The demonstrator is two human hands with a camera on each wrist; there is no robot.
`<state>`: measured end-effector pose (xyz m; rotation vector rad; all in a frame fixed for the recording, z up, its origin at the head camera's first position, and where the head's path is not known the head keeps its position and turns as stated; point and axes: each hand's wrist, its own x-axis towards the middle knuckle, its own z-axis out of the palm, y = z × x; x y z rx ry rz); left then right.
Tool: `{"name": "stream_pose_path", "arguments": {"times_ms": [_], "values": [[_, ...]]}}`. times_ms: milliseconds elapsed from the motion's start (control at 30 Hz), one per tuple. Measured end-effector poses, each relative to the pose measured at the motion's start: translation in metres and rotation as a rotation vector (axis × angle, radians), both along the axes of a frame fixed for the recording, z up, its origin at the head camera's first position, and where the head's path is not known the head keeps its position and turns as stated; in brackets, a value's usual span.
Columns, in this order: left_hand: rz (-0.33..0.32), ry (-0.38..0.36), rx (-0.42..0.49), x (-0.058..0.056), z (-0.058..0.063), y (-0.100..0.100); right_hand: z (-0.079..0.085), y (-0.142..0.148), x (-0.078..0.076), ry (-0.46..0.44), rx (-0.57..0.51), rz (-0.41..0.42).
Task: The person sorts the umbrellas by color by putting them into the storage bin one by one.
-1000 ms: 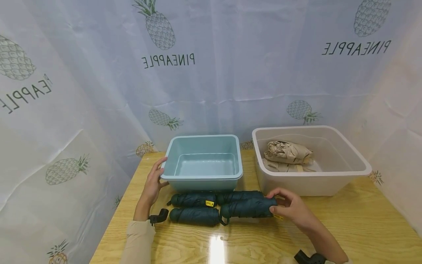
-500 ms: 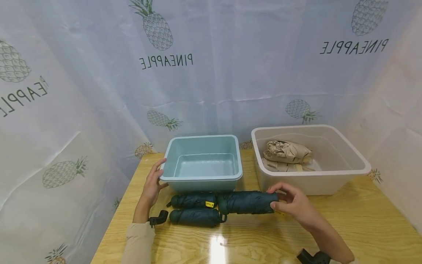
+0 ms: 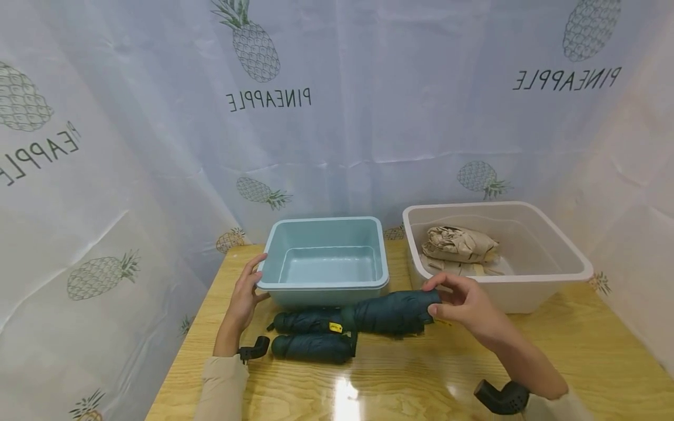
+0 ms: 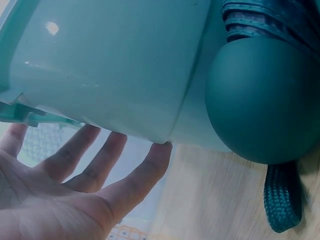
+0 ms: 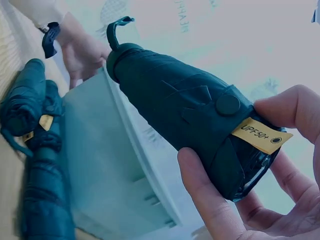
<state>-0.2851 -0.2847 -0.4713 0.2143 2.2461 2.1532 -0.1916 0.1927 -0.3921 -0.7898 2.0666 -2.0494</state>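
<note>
My right hand [image 3: 468, 301] pinches a folded dark green umbrella [image 3: 395, 313] by its right end, between thumb and fingers. In the right wrist view its yellow tag [image 5: 261, 134] reads UPF50+, and a strap loop stands at the far end. The umbrella is raised in front of the light blue bin [image 3: 321, 296], covering part of another umbrella [image 5: 47, 200] on the table. My left hand [image 3: 246, 292] rests its fingertips on the bin's left side, fingers extended. Two more folded umbrellas, a rear one [image 3: 305, 321] and a front one [image 3: 312, 348], lie before the bin.
The blue bin has nothing inside. At the right stands a larger beige bin [image 3: 526, 292] with crumpled brown paper packaging [image 3: 460, 242] in it. Behind the wooden table [image 3: 411, 380] hangs a pineapple-print curtain [image 3: 337, 134].
My right hand has lifted the umbrella off the front right spot, upward and toward the blue bin, tilting its right end up. My left hand stays at the bin's side.
</note>
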Motion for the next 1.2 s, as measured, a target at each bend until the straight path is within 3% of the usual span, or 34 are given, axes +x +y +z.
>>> {"name": "stream_pose_path", "arguments": {"times_ms": [267, 533, 733, 1200], "values": [[-0.008, 0.004, 0.023, -0.001, -0.001, 0.002, 0.033, -0.004, -0.017, 0.006, 0.018, -0.036], [-0.007, 0.014, 0.015, -0.001, -0.001, 0.001, 0.067, -0.013, -0.038, -0.120, 0.067, -0.088], [-0.001, 0.018, 0.015, -0.001, -0.001, 0.001, 0.087, -0.026, -0.055, -0.166, 0.141, -0.125], [-0.009, 0.021, 0.014, -0.001, -0.002, 0.000, 0.102, -0.059, -0.099, -0.261, 0.174, -0.159]]}}
